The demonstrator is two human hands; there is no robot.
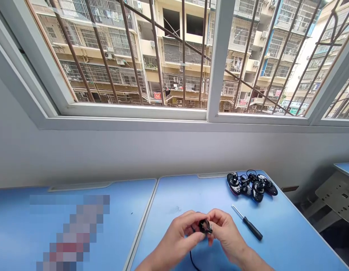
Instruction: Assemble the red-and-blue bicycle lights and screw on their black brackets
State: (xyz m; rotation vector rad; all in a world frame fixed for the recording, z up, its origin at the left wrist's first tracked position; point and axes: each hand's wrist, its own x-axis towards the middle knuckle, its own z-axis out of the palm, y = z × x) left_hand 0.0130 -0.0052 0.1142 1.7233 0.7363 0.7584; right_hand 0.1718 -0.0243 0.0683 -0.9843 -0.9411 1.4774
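Note:
Both my hands meet above the blue desk (174, 195), near its front. Between their fingertips is a small black ring-shaped piece (204, 226), too small to name more exactly. My left hand (181, 235) pinches it from the left with thumb and fingers. From the right, my right hand (224, 233) grips its other side, fingers bent around it. A thin black cable (193, 259) hangs below my left hand and runs down out of view. To the right of my right hand lies a screwdriver (251, 226) with a black handle, its metal tip pointing to the back left.
At the back right of the desk sits a cluster of glossy black parts (252, 186) with thin cables. A second blue desk (126, 210) adjoins on the left, partly covered by a blurred patch. Beyond the desks are a white wall (135, 150) and a barred window (140, 113).

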